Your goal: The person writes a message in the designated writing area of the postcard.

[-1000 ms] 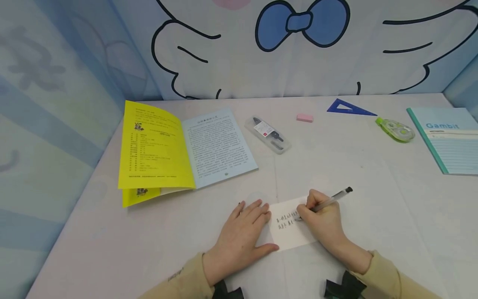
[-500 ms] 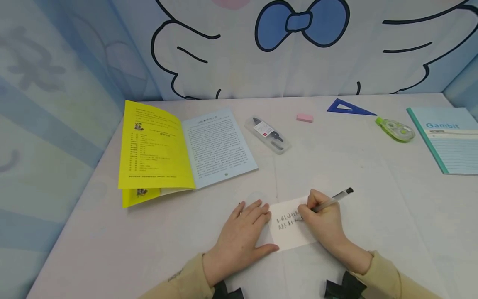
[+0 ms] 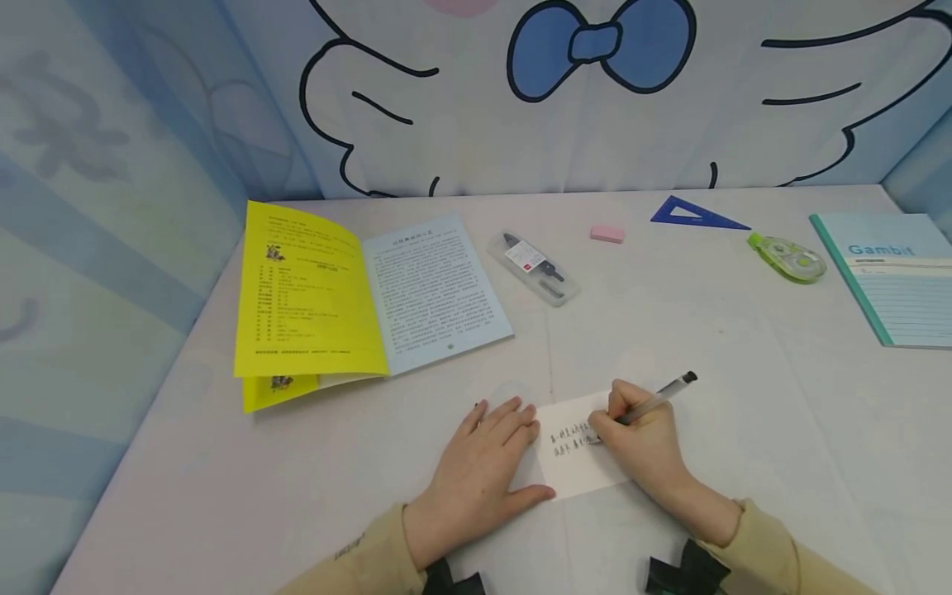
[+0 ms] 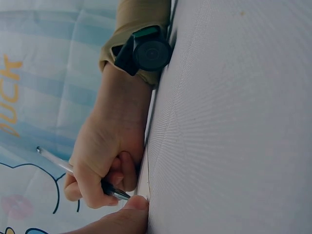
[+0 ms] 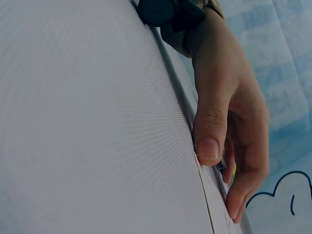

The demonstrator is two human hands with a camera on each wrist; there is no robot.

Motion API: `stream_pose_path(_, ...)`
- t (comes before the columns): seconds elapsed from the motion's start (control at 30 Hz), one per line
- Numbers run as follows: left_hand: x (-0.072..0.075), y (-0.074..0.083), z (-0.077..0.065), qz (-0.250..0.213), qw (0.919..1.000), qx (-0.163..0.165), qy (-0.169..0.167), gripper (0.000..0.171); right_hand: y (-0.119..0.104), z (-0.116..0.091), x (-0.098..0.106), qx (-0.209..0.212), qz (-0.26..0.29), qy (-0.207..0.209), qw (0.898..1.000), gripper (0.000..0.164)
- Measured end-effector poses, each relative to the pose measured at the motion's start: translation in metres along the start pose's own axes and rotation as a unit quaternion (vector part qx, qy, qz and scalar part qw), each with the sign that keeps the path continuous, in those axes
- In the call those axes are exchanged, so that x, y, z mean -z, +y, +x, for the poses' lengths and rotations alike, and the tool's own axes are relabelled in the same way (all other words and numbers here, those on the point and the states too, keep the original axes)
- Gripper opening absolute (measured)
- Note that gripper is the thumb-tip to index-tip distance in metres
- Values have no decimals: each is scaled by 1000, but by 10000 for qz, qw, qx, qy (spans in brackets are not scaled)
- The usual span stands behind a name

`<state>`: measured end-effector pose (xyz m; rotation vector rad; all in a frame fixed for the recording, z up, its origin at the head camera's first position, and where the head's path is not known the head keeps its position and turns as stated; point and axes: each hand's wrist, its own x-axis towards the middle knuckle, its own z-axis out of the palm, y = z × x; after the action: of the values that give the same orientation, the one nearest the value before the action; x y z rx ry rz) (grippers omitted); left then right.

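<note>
A small white sheet of paper [image 3: 583, 475] with two short rows of dark handwriting lies on the table. My right hand [image 3: 645, 438] pinches a pen [image 3: 654, 402] with a clear barrel and a black end, its tip down at the second row. In the left wrist view the pen [image 4: 57, 160] leans across the curled fingers of the right hand [image 4: 105, 146]. My left hand [image 3: 479, 471] lies spread, fingers extended, its thumb on the paper's left edge. The right wrist view shows the left hand [image 5: 234, 112] with its thumb pressed down at the paper [image 5: 208, 195].
An open booklet [image 3: 439, 293] with a yellow cover lies left. Behind the paper are a clear case with a compass [image 3: 533, 268], a pink eraser [image 3: 606, 235], a blue set square [image 3: 695, 215] and a green correction tape [image 3: 788, 258]. A notebook [image 3: 888, 289] sits far right.
The right hand and pen have shifted very slightly left over the second row. The left hand and the paper stay where they were.
</note>
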<state>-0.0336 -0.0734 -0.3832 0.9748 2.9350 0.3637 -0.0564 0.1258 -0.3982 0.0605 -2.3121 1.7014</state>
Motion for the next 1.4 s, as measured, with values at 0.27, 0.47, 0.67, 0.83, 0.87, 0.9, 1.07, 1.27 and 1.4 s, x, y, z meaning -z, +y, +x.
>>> stream_pose_path(0.27, 1, 0, 0, -31, 9999, 57, -127, 67, -2, 1, 2, -157, -62, 192, 9997, 39)
stream_pose_path(0.47, 0, 0, 0, -15, 10000, 36, -29, 67, -23, 1, 4, -377, -362, 420, 9977, 37)
stream_pose_path(0.67, 0, 0, -1, 0, 10000, -9, 39, 67, -34, 0, 5, -224, -444, 324, 9982, 35)
stream_pose_path(0.83, 0, 0, -1, -1, 10000, -31, 77, 67, -35, 0, 5, -307, -342, 240, 9987, 36)
stream_pose_path(0.87, 0, 0, -1, -2, 10000, -33, 79, 67, -35, 0, 5, -326, -325, 225, 9987, 36)
stream_pose_path(0.9, 0, 0, 0, -2, 10000, -30, 82, 67, -34, 0, 5, -331, -334, 235, 9986, 36)
stream_pose_path(1.07, 0, 0, 0, -58, 10000, 0, 20, 67, -34, 1, 5, -357, -439, 394, 9976, 36)
stream_pose_path(1.27, 0, 1, 0, -45, 10000, 11, 6, 67, -32, 1, 5, -367, -480, 388, 9974, 36)
stream_pose_path(1.4, 1, 1, 0, -22, 10000, 30, -31, 67, -36, 1, 5, -353, -457, 359, 9977, 36)
